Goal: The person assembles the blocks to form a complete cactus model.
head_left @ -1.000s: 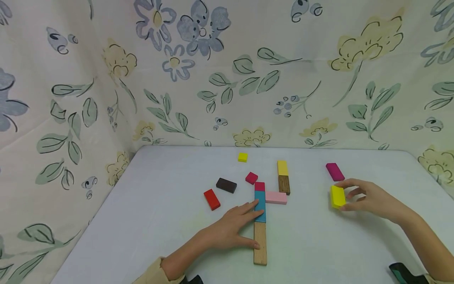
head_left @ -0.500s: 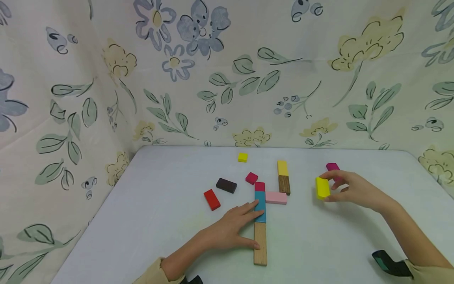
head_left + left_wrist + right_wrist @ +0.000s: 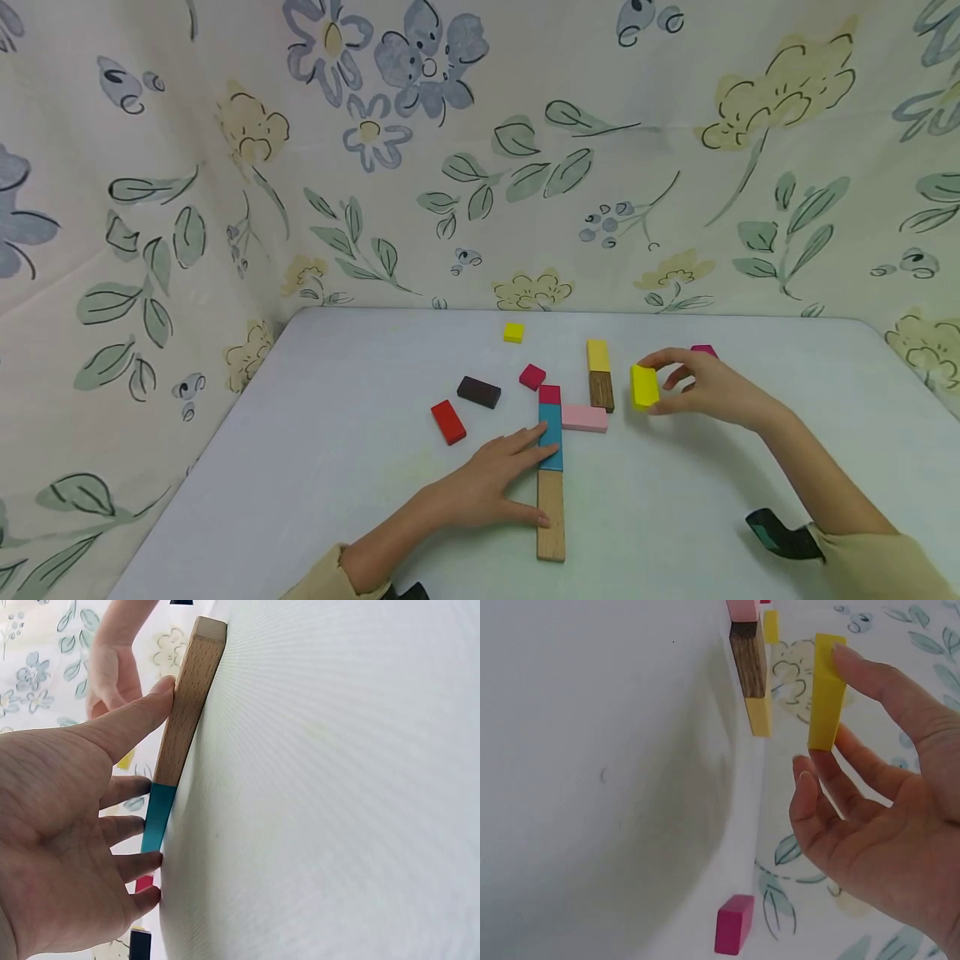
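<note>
Between thumb and fingertips my right hand (image 3: 716, 393) pinches a bright yellow block (image 3: 644, 388), raised above the table in the right wrist view. My left hand (image 3: 487, 485) rests with spread fingers on a row of blocks: fingertips at the blue block (image 3: 551, 458), thumb against the long plain wooden block (image 3: 551, 533). A small red block (image 3: 550, 394) caps the row's far end. From the blue block's right side a pink block (image 3: 584, 417) juts out. Beyond it, a dark-grained wooden block (image 3: 601, 390) and a pale yellow block (image 3: 597, 356) stand end to end.
Left of the row lie a red block (image 3: 448, 422), a dark brown block (image 3: 478, 392) and a crimson cube (image 3: 532, 377). A small yellow block (image 3: 513, 332) is farther back. A magenta block (image 3: 733, 925) sits behind my right hand. Floral cloth (image 3: 465, 167) hangs behind the white table (image 3: 337, 433).
My right hand has carried the yellow block leftward and slightly away from me, close to the pale yellow and dark-grained blocks. It now covers most of the magenta block. The left hand stays put.
</note>
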{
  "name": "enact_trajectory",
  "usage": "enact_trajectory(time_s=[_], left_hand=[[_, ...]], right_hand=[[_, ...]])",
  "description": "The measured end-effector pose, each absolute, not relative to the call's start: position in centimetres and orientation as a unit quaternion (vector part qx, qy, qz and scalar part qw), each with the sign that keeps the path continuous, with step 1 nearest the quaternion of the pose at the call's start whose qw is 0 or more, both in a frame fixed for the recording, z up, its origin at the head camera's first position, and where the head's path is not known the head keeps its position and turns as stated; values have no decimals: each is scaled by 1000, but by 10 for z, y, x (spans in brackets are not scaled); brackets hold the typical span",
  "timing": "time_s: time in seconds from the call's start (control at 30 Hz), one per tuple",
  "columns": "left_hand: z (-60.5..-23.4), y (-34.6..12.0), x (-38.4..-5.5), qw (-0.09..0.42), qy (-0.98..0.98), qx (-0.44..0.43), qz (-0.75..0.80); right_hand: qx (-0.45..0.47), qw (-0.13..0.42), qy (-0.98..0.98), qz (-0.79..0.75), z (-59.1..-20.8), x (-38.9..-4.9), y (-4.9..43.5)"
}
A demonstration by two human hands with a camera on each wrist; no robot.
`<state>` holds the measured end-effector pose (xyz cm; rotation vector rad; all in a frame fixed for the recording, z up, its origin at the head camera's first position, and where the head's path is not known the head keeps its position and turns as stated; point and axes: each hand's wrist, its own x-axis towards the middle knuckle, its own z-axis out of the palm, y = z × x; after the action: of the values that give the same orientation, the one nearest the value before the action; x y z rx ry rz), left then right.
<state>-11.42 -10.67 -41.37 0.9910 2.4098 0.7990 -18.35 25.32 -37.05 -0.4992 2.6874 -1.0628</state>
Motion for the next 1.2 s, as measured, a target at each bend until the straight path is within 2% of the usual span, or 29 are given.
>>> enact_trajectory(time_s=[0.3,0.7,1.2], left_hand=[[-410,-105,-114,221,867,347,281],[-444,-112,-125,190,860,374,290],[-439,-111,-124,193,860,373,289]], right_hand=[[-186,101,903,-373,-364,-193,224],[-189,103,903,-371,-367,-210,195],[-169,112,904,-376,-376,-231,163]])
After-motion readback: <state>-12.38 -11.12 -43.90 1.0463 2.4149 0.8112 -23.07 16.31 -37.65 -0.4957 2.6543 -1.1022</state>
